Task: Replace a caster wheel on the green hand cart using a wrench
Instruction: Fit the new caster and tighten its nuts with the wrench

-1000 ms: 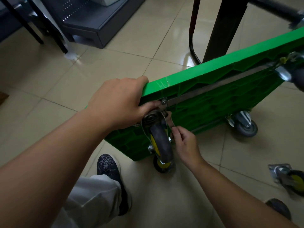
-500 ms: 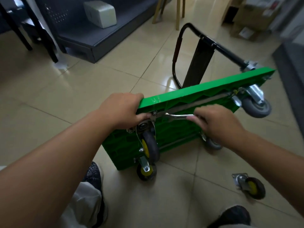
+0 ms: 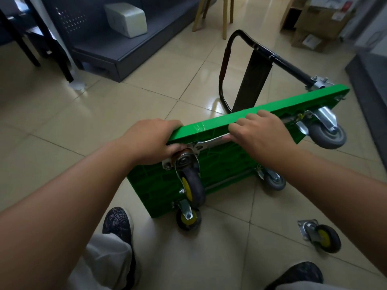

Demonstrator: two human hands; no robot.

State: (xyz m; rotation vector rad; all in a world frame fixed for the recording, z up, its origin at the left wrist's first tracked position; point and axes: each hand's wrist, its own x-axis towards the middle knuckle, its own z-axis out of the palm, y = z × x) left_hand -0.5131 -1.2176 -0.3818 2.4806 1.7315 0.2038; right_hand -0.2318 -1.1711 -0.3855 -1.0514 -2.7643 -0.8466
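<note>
Cart (image 3: 219, 164): we saw it tipped on its side on the floor (image 3: 104, 122).
Left hand (image 3: 155, 141): fingers (image 3: 173, 123) curled over its top edge, above the caster (image 3: 192, 185).
Right hand (image 3: 259, 132): gripped the wrench (image 3: 211, 142) against that edge.
Spare caster (image 3: 320, 237): on the floor, apart.

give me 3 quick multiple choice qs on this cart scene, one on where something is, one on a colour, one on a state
1. Where is the loose caster?
A. on the floor, right of the cart
B. on the grey shelf
C. on the wooden chair

2. What colour is its hub?
A. red
B. yellow
C. white

3. How does the cart stand?
A. on its wheels
B. flat, wheels up
C. tipped on its side edge

Answers:
1 A, it lies on the tiles apart from the cart.
2 B, yellow shows inside the black tyre.
3 C, its underside faces the camera, with the left hand and right hand at its upper edge.
</note>
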